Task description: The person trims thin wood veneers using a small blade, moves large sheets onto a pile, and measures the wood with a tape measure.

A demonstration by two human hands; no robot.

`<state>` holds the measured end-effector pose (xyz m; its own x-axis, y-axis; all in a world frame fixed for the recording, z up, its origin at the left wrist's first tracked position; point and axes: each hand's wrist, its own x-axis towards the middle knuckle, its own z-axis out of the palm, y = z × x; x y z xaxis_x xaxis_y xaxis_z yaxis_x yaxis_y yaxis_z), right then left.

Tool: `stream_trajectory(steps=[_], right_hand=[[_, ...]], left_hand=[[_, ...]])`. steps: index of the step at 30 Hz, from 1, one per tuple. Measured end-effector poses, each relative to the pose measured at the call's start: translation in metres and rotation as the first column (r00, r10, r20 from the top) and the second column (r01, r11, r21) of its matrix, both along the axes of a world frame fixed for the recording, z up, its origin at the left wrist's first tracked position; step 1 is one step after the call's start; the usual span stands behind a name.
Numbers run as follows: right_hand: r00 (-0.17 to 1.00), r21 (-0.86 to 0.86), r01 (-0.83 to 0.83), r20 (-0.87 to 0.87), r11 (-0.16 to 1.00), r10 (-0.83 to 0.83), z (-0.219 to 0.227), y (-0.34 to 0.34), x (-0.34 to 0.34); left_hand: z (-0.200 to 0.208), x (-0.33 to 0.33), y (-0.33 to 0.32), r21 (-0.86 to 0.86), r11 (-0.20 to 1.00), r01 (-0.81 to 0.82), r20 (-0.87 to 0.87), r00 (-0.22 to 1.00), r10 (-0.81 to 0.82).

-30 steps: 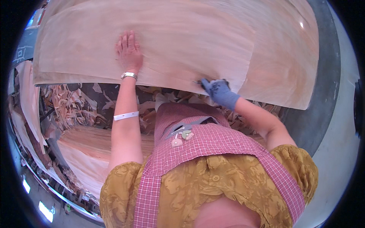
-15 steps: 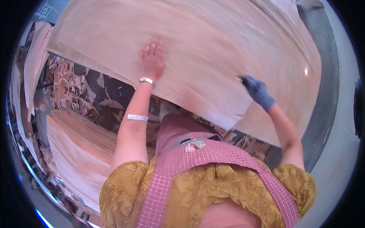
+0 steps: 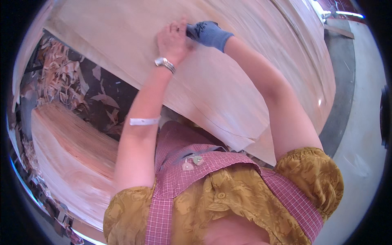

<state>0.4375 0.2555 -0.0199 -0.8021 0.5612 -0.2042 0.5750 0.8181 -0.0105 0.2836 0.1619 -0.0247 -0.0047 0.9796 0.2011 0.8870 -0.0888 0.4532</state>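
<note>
A large, thin, pale wood veneer sheet [image 3: 237, 85] lies across a wide stack in front of me. My left hand [image 3: 173, 38] is bare, wears a metal wristwatch [image 3: 164, 62], and rests palm down on the sheet's far part with its fingers slightly bent. My right hand [image 3: 208, 32] wears a blue glove and sits right beside it, touching it, with the fingers curled on the sheet. Whether the glove pinches the veneer is unclear. A white band [image 3: 143, 121] circles my left forearm.
A lower stack of reddish veneer sheets [image 3: 73, 155] stands at my left. Between the stacks, a dark floor holds torn veneer scraps [image 3: 61, 77]. Grey concrete floor [image 3: 359, 130] runs along the right. The near edge of the sheet [image 3: 241, 141] is curved and cracked.
My right hand left the sheet's near right edge and swung up and left to meet my left hand. My left hand slid farther across the sheet, and my view turned to the right.
</note>
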Motion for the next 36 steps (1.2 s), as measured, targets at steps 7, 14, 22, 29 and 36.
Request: stream_trajectory(steps=[7,14,22,29,36], right_hand=[[0.893,-0.067,0.442,0.129,0.895,-0.431,0.033,-0.122,0.231],[0.762,0.024,0.648,-0.058,0.762,-0.646,0.032,-0.25,0.339],[0.266,-0.081,0.964,0.225,0.254,-0.937,0.02,-0.407,0.309],[0.149,-0.183,0.976,0.154,0.12,-0.977,0.014,-0.476,0.288],[0.001,-0.293,0.955,0.116,-0.033,-0.993,0.014,-0.545,0.27]], left_hand=[[0.004,0.005,0.01,-0.328,0.944,0.029,-0.245,0.963,-0.115],[0.0,0.221,-0.083,-0.169,0.817,0.551,-0.111,0.813,-0.571],[0.013,0.271,-0.13,-0.253,0.86,0.442,-0.289,0.814,-0.504],[-0.015,0.321,-0.232,-0.005,0.758,0.652,-0.03,0.758,-0.652],[-0.011,0.322,-0.232,0.012,0.749,0.663,-0.124,0.744,-0.657]])
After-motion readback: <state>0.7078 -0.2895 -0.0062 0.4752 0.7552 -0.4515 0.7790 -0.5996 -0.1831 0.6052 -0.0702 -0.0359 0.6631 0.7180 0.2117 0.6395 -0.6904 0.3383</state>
